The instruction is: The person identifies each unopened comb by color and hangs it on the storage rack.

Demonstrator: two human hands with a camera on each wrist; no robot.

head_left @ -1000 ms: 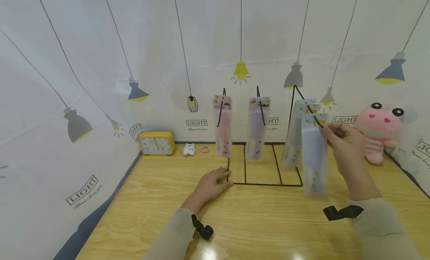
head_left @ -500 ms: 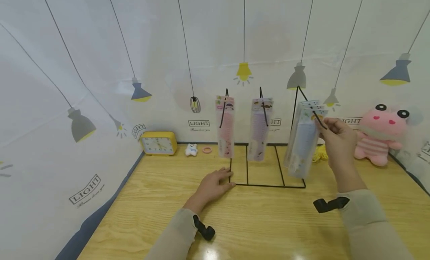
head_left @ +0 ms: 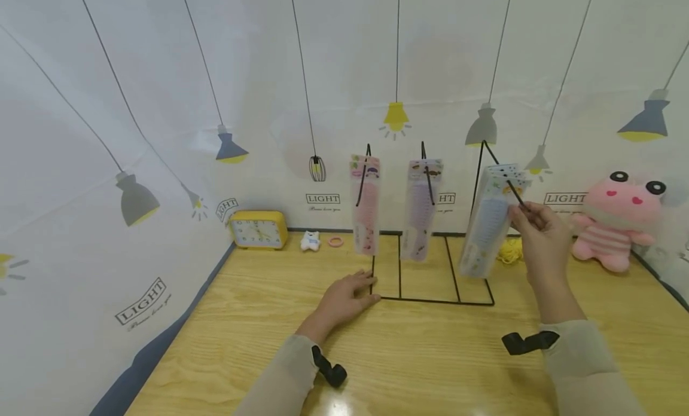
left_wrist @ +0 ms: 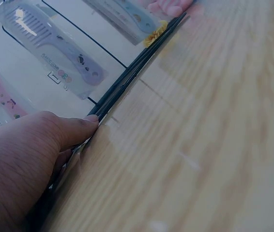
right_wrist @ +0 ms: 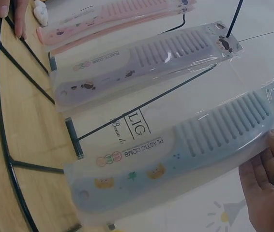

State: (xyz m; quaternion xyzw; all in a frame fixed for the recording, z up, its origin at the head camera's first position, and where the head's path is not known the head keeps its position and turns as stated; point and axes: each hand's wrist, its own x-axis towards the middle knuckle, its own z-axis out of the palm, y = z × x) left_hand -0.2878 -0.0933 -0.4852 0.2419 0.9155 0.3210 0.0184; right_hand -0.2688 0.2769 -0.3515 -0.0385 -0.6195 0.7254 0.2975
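The blue comb (right_wrist: 185,150), sealed in a clear packet printed with small cartoon animals, hung tilted from the right hook (head_left: 511,189) of the black wire rack (head_left: 430,299). Its teeth were near the top and its handle pointed down toward the table. The right hand (head_left: 540,234) pinched the packet's upper edge by the hook. The rack's base frame lay flat on the wood under the left hand (head_left: 344,296).

Combs (head_left: 487,225) on rack (head_left: 430,296), clock (head_left: 256,229) far left
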